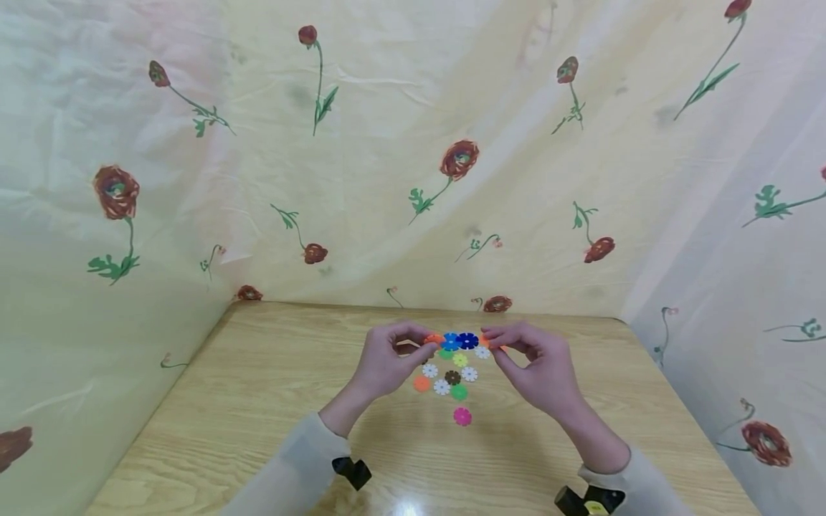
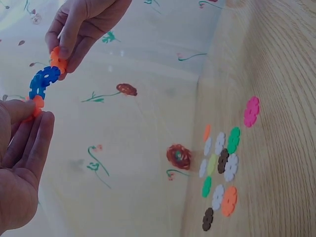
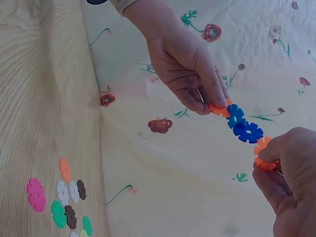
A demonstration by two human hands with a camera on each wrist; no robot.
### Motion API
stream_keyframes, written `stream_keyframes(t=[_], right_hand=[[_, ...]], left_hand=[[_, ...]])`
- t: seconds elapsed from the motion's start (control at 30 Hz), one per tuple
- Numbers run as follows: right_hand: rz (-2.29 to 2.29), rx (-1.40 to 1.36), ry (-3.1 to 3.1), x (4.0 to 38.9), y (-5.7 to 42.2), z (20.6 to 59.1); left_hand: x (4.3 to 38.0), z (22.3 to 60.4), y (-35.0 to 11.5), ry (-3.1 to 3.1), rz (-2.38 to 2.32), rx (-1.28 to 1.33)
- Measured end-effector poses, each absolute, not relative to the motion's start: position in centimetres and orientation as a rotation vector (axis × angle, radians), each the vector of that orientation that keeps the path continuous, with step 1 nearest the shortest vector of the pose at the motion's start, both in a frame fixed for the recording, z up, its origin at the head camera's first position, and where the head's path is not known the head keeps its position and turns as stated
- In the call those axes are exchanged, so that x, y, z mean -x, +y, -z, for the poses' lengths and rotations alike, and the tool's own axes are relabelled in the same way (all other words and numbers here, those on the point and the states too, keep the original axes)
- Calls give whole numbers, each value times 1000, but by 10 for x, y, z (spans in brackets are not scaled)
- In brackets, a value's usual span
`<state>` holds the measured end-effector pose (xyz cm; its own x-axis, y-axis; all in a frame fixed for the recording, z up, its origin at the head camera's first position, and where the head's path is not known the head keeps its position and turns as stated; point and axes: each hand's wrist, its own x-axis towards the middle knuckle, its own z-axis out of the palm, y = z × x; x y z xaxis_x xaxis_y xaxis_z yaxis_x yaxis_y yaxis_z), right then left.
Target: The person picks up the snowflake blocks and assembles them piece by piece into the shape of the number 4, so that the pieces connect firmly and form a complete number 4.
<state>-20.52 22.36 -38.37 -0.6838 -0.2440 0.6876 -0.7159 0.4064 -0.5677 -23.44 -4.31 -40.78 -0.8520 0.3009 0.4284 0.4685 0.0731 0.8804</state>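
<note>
A short chain of interlocking flower-shaped plastic discs is held up above the table between both hands. Its middle is a lighter blue disc (image 1: 450,342) joined to a dark blue disc (image 1: 467,341), with orange at both ends. My left hand (image 1: 393,358) pinches the orange disc (image 3: 220,109) at the left end between thumb and fingers. At the other end, the right hand (image 1: 535,362) pinches orange (image 2: 58,60) beside the dark blue disc. Fingers partly hide both orange ends.
Loose discs lie on the wooden table (image 1: 271,401) beneath the hands: a pink disc (image 1: 462,416) nearest me, a brown disc (image 1: 452,378), an orange disc (image 1: 422,384), a yellow disc (image 1: 459,360), plus several white and green ones. Flower-printed cloth (image 1: 374,179) surrounds the table's back and sides.
</note>
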Motion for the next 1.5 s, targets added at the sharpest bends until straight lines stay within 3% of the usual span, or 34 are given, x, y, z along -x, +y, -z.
stream_keyframes(t=[1.5], right_hand=[[-1286,-1038,-1957,207,224,385]], left_hand=[[231,401,-44,-2124,2052,860]])
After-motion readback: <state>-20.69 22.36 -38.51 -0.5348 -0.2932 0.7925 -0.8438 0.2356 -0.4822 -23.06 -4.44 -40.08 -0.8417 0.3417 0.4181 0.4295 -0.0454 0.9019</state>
